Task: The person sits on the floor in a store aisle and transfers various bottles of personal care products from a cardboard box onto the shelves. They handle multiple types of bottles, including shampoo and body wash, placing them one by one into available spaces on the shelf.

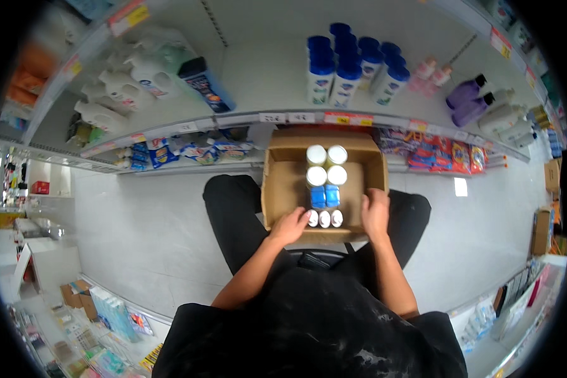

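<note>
An open cardboard box (283,189) sits between my knees. Inside it, several containers with round white lids (326,165) stand in two columns. Nearer to me come two blue-topped containers (325,196), then a row of three small white-capped bottles (325,219) along the near wall. My left hand (289,227) reaches over the box's near left corner, its fingertips at the leftmost small bottle; whether they grip it is unclear. My right hand (376,213) holds the right wall of the box, thumb on the inner side.
Ahead, a shelf (264,71) carries white bottles with blue caps (347,71), a dark blue bottle (207,85), white jugs (123,90) and purple pump bottles (468,101). Bagged products (444,153) lie on the lower shelf. My legs (234,212) flank the box. More stocked shelving (99,330) stands behind.
</note>
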Demonstrator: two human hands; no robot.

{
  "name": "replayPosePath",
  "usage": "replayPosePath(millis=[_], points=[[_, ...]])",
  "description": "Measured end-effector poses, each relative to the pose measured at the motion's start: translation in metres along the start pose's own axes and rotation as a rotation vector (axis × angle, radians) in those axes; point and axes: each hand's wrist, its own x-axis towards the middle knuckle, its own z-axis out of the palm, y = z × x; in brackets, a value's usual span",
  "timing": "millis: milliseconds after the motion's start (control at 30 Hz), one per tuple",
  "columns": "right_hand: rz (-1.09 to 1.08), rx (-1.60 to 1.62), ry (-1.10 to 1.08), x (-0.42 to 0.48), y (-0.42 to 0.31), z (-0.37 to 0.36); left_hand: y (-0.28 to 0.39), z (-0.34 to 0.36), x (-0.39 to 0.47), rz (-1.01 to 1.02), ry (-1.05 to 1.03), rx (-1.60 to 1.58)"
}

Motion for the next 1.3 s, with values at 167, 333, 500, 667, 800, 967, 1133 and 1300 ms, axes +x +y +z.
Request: replayPosePath(millis=[167,333,500,667,800,967,1133,1300], points=[[0.030,-0.205,0.165,0.022,0.041,0.003,-0.009,0.006,-0.003,0.089,0.016,0.114],[0.460,0.045,-0.112,0.031,0.107,0.030,-0.012,0.017,-0.008,0.160,0.046,0.284],[0.484,-0.022,-0.140,0.028,0.080,0.025,-0.024,0.024,-0.005,0.190,0.125,0.197],[0.366,-0.040,-0.176,0.030,0.101,0.025,-0.016,0.020,-0.002,0.148,0.034,0.239],[0.261,-0.108,-0.184,0.032,0.117,0.038,-0.021,0.001,0.004,0.319,0.242,0.304],[0.388,-0.029,-0.262,0.038,0.090,0.018,-0.031,-0.050,0.025,0.108,0.926,0.292],[0.344,-0.085,-0.258,0.037,0.102,0.021,-0.063,-0.053,0.055,-0.183,0.450,-0.053],[0.308,-0.047,-0.248,0.032,0.102,0.028,-0.078,-0.043,0.066,-0.347,0.443,-0.051]])
